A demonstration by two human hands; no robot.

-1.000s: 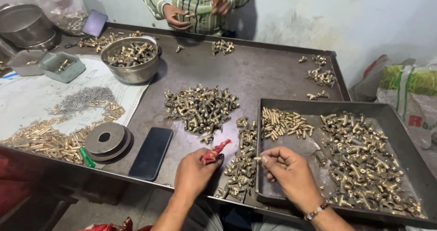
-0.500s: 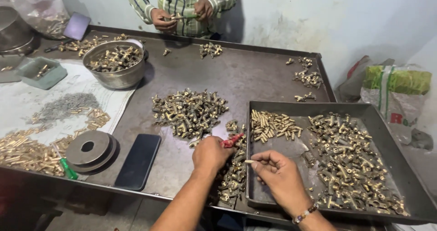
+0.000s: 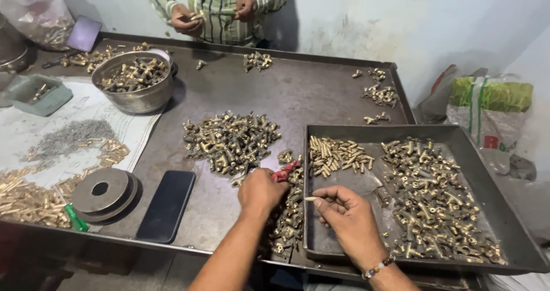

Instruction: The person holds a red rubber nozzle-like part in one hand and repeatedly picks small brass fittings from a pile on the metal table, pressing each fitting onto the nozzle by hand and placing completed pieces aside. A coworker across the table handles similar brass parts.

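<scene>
My left hand [image 3: 261,191] grips a small red-handled tool [image 3: 286,170] and rests on the metal table beside a strip of brass fittings [image 3: 289,211] along the tray's left wall. My right hand [image 3: 347,216] pinches a small brass pin [image 3: 310,198] between thumb and forefinger, just inside the dark metal tray [image 3: 366,185]. In the tray lie a cluster of brass pins [image 3: 338,153] and a large heap of brass fittings [image 3: 435,193]. Another pile of brass fittings [image 3: 229,139] lies on the table ahead of my left hand.
A black phone [image 3: 167,205] and round metal discs [image 3: 103,190] lie at the left, near paper with brass parts [image 3: 28,196]. A steel bowl of fittings [image 3: 134,81] stands at the back left. Another person's hands [image 3: 189,20] work at the far edge. Bags [image 3: 487,113] sit right.
My left hand with the red tool has shifted right and forward toward the tray's edge. The view has tilted, bringing the table closer. My right hand still pinches the pin.
</scene>
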